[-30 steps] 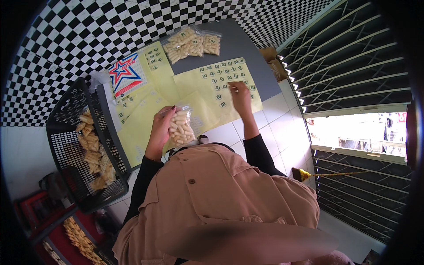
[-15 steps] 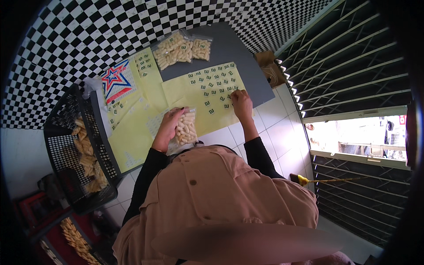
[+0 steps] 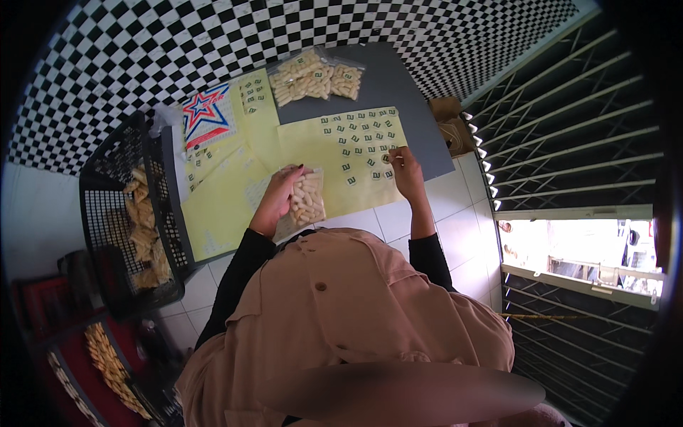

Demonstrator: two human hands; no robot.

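My left hand [image 3: 276, 196] grips a clear plastic bag [image 3: 309, 199] of pale, finger-shaped snacks by its left side, just over the near edge of the table. To the right, my right hand [image 3: 408, 174] has thumb and forefinger pinched on a small round sticker [image 3: 386, 158]. Those fingertips are over the right part of a yellow backing sheet [image 3: 302, 164], where several rows of round stickers with a dark green mark lie. Whether the pinched sticker is fully off the sheet is too small to tell.
Several filled snack bags [image 3: 306, 77] lie on the grey tabletop [image 3: 427, 139] at the back. More yellow sheets [image 3: 235, 188] and a star-printed packet [image 3: 206, 117] are at left. A black crate [image 3: 114, 206] of packed brown snacks stands beside the table. A folding metal gate [image 3: 562, 142] is at right.
The whole view has shifted a little. My right fingertips have moved slightly left, with a sticker now showing between them. My left hand keeps hold of the snack bag.
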